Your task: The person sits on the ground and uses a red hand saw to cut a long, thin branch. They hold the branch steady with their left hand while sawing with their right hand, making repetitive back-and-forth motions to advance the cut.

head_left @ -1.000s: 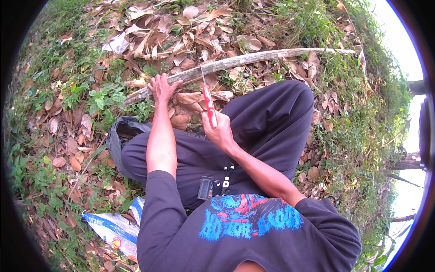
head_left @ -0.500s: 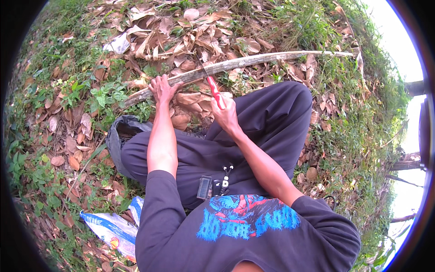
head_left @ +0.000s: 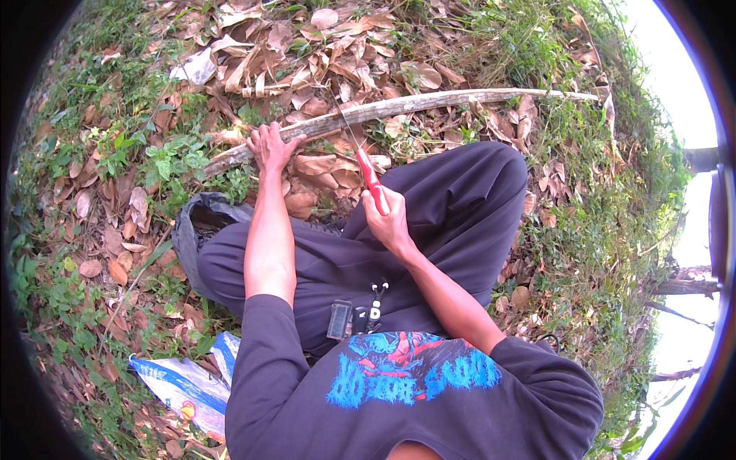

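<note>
A long, narrow piece of wood (head_left: pixel 445 100) lies across the leaf litter in front of my crossed legs, its grey-brown surface rough. Near its left end my left hand (head_left: pixel 270 147) presses down, fingers bent over the wood and thumb stretched to the right. My right hand (head_left: pixel 387 218) is closed round the red handle of a saw (head_left: pixel 369 172). The saw's thin blade runs away from me and crosses the wood to the right of my left hand. Whether the blade has cut into the wood is too small to tell.
Dry brown leaves (head_left: pixel 261 61) and green weeds (head_left: pixel 165 157) cover the ground. By my left knee sits a dark crumpled bag (head_left: pixel 188 245); a white and blue sack (head_left: pixel 180 383) lies behind it. A pale scrap (head_left: pixel 198 67) rests at far left.
My right hand has drawn the saw back toward me, so more blade shows on the near side of the wood. My left hand stays on the wood.
</note>
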Tool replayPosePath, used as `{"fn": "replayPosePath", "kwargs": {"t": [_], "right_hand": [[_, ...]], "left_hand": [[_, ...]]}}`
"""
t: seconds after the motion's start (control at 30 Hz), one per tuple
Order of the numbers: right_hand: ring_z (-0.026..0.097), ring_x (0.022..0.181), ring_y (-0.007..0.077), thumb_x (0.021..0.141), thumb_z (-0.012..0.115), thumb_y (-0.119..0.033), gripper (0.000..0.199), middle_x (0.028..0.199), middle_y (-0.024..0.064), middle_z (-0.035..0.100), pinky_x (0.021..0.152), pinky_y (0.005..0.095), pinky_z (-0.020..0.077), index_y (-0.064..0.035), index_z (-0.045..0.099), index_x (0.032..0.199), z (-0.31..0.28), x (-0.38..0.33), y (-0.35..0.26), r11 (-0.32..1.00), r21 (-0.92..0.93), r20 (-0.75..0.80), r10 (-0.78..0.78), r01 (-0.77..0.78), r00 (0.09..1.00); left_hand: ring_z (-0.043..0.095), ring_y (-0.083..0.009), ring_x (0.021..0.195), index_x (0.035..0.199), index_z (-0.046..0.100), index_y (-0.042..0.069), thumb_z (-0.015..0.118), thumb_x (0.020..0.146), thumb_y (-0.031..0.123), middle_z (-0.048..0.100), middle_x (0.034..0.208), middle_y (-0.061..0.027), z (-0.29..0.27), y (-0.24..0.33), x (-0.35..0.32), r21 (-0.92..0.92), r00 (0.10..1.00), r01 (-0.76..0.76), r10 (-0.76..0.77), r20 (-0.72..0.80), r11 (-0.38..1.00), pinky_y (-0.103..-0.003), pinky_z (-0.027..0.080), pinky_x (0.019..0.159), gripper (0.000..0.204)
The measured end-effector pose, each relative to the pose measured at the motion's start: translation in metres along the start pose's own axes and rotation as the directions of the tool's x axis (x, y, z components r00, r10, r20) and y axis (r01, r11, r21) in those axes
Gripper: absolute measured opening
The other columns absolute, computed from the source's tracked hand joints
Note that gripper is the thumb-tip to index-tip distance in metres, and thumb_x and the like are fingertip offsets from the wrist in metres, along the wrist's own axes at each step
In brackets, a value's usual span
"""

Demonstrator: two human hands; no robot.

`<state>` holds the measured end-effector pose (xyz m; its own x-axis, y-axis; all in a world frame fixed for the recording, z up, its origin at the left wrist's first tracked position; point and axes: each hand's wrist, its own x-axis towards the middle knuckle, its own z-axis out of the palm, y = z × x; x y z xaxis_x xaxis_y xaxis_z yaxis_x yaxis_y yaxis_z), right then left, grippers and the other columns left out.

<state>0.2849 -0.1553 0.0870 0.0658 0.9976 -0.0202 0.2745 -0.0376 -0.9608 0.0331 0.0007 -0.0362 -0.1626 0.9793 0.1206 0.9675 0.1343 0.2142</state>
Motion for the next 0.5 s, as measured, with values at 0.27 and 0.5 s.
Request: {"fn": "replayPosePath", "kwargs": {"t": [0.27,0.5], "right_hand": [[0.041,0.050,0.0091,0.093,0.061,-0.011,0.025,0.053,0.0069,0.047,0.048,0.0345,0.0371,0.0026,0.054,0.073,0.023,0.013,-0.003,0.998,0.003,0.005,0.058,-0.058,0.998],[0.040,0.051,0.0068,0.093,0.061,-0.009,0.025,0.053,0.0032,0.045,0.048,0.0323,0.0356,0.0019,0.053,0.072,-0.013,-0.042,-0.025,0.993,0.002,0.054,0.116,-0.117,0.992]], "left_hand": [[0.050,-0.0327,0.119,0.120,0.064,0.012,0.069,0.070,0.076,0.060,0.119,-0.0100,-0.004,0.000,0.002,-0.024,0.999,0.015,-0.014,0.049,1.000,-0.055,0.028,0.107,0.081],[0.047,-0.0328,0.125,0.128,0.065,0.015,0.070,0.072,0.072,0.062,0.123,-0.0071,-0.008,0.001,0.004,-0.074,0.993,0.040,-0.032,0.111,0.996,-0.057,0.024,0.110,0.080]]}}
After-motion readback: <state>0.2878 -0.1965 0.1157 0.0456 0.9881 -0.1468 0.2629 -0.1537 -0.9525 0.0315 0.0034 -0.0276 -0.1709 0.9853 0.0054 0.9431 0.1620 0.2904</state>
